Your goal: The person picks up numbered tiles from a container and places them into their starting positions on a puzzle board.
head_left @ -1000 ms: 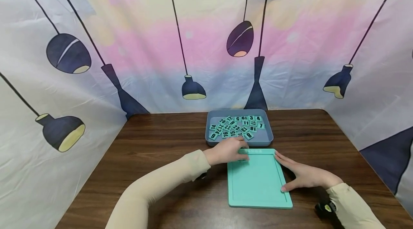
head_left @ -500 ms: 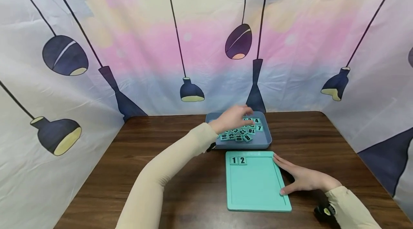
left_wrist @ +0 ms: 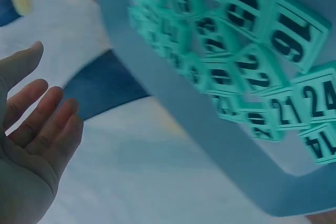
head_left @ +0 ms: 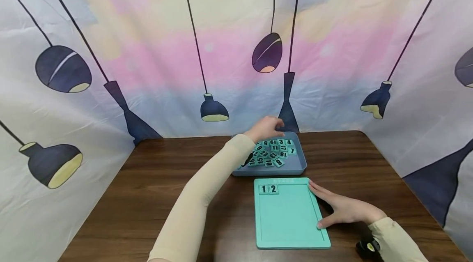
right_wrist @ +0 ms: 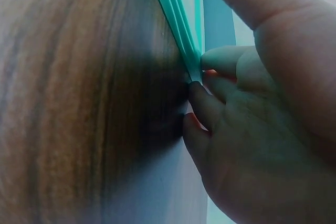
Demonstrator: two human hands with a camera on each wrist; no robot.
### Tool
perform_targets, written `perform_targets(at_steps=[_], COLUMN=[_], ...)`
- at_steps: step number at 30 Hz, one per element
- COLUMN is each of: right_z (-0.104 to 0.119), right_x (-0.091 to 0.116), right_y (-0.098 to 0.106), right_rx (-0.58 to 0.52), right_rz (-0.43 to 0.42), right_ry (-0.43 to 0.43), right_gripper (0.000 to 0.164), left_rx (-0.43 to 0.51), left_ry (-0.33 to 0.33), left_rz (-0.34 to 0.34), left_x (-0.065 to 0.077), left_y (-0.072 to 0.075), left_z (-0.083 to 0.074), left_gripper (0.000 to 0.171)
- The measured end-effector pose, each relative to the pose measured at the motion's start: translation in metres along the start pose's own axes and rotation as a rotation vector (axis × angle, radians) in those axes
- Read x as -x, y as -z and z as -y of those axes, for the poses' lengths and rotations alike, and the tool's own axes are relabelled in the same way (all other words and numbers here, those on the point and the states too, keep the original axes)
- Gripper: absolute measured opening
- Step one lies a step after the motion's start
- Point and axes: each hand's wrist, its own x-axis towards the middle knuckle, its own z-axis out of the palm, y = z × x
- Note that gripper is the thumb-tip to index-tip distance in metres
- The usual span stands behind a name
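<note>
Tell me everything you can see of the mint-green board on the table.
The mint-green board is rectangular and looks like plastic, with a raised rim around a shallow recess and faint pale characters along its far edge. It lies flat on the dark wood-grain table, just nearer the person than the blue-gray tray. Number tiles 1 and 2 sit side by side, upright to the viewer, in its far left corner. The right hand touches its right edge.
</note>
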Motion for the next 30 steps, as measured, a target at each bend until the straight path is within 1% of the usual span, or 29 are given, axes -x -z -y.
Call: perform_targets(at_steps=[3, 7, 10, 17, 20, 24, 30], right_z=[-0.002, -0.003, -0.004, -0.006, -0.007, -0.006, -0.007], right_x=[-0.002, -0.003, -0.004, -0.004, -0.003, -0.002, -0.002], right_y=[-0.001, -0.002, -0.002, -0.005, -0.005, -0.004, -0.003], right_rx=[0.002, -0.006, -0.019, -0.004, 0.000, -0.007, -0.024], right_rz=[0.002, 0.005, 0.009, 0.001, -0.006, -0.011, -0.008], right_ry=[0.003, -0.002, -0.004, -0.008, -0.008, 0.004, 0.005], right_gripper=[0.103, 0.104, 0.104, 0.104, 0.105, 0.105, 0.105], left_rx=[-0.011, 0.016, 0.015, -0.014, -0.034, -0.037, -0.004], left_ry=[0.049, 0.070, 0.088, 0.157, 0.182, 0.197, 0.184], left_rz=[0.023, 0.040, 0.058, 0.117, 0.126, 0.131, 0.155], left_x=[-0.004, -0.011, -0.016, -0.027, -0.030, -0.033, -0.037], left_y=[-0.012, -0.025, -0.033, -0.043, -0.047, -0.053, -0.060], left_z=[0.008, 0.012, 0.014, 0.015, 0.014, 0.012, 0.013], left_gripper=[0.043, 0.043, 0.042, 0.045, 0.046, 0.045, 0.044])
